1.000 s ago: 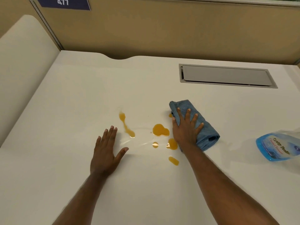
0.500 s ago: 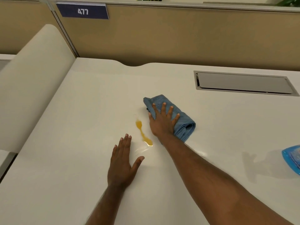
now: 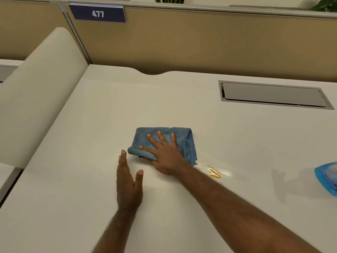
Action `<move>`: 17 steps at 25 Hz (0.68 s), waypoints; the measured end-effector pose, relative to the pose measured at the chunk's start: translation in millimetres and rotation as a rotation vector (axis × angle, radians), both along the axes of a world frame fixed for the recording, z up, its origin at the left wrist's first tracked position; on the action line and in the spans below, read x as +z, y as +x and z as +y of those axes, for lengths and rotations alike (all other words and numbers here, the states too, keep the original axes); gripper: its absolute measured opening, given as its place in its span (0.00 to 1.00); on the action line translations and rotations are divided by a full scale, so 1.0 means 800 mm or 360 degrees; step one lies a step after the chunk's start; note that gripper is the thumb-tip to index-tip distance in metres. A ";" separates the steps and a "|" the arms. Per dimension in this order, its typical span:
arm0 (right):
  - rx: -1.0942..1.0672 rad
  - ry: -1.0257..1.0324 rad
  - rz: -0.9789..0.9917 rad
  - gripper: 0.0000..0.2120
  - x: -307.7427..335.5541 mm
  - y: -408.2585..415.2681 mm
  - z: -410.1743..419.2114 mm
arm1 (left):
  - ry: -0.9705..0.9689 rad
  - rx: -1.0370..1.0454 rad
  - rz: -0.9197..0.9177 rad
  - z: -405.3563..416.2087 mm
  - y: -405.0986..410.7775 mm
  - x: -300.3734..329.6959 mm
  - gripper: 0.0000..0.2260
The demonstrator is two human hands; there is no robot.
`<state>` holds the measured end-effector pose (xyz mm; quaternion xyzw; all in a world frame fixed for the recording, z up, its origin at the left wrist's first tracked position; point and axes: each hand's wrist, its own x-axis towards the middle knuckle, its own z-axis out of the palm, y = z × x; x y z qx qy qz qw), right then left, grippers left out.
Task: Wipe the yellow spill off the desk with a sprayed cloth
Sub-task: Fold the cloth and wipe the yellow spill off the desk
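A folded blue cloth (image 3: pixel 184 141) lies on the white desk (image 3: pixel 91 125) near its middle. My right hand (image 3: pixel 164 154) presses flat on the cloth with fingers spread, covering its near left part. A thin smear of yellow spill (image 3: pixel 214 172) shows on the desk just right of my right forearm, behind the cloth. My left hand (image 3: pixel 128 181) rests flat on the desk just left of and below the cloth, fingers extended, holding nothing.
A blue spray bottle (image 3: pixel 326 178) lies at the right edge of view. A grey cable hatch (image 3: pixel 273 94) is set into the desk at the back right. A tan partition (image 3: pixel 200 39) with a "477" sign (image 3: pixel 97 14) runs behind, and a cream divider (image 3: pixel 36 88) stands at left.
My right hand has swept the cloth leftward across the spill. The orange drops and the streak are gone from view; only a thin yellow smear shows to the right. My left hand stayed on the desk.
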<state>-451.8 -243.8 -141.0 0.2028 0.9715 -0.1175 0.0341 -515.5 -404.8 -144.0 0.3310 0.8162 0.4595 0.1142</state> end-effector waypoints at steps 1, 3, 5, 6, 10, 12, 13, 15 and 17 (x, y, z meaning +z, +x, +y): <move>0.0070 0.0007 0.0012 0.26 -0.001 0.014 0.002 | 0.0018 -0.0006 -0.0006 0.000 0.000 0.000 0.37; 0.0207 0.0017 0.0010 0.25 -0.001 0.044 0.011 | 0.0009 -0.0042 -0.0006 -0.001 0.002 0.002 0.37; 0.0301 0.0016 -0.0020 0.24 0.001 0.079 0.022 | -0.0036 -0.0123 0.0031 -0.003 0.003 0.004 0.37; 0.0322 0.0018 -0.0036 0.24 0.002 0.098 0.029 | -0.0060 -0.0171 0.0064 -0.004 0.004 0.005 0.37; 0.0204 -0.0005 -0.0109 0.27 0.011 0.177 0.059 | -0.0121 -0.0286 0.0167 -0.006 0.007 0.006 0.37; 0.0092 -0.0043 -0.0149 0.29 0.014 0.216 0.071 | -0.0144 -0.0335 0.0195 -0.006 0.012 0.006 0.36; 0.0021 -0.0073 -0.0155 0.29 0.013 0.237 0.077 | -0.0155 -0.0370 0.0212 -0.006 0.016 0.005 0.36; -0.0127 -0.0112 -0.0154 0.29 0.013 0.281 0.088 | -0.0169 -0.0449 0.0246 -0.004 0.026 0.005 0.35; -0.0279 -0.0131 -0.0133 0.27 0.015 0.324 0.094 | -0.0178 -0.0516 0.0272 -0.001 0.036 0.005 0.35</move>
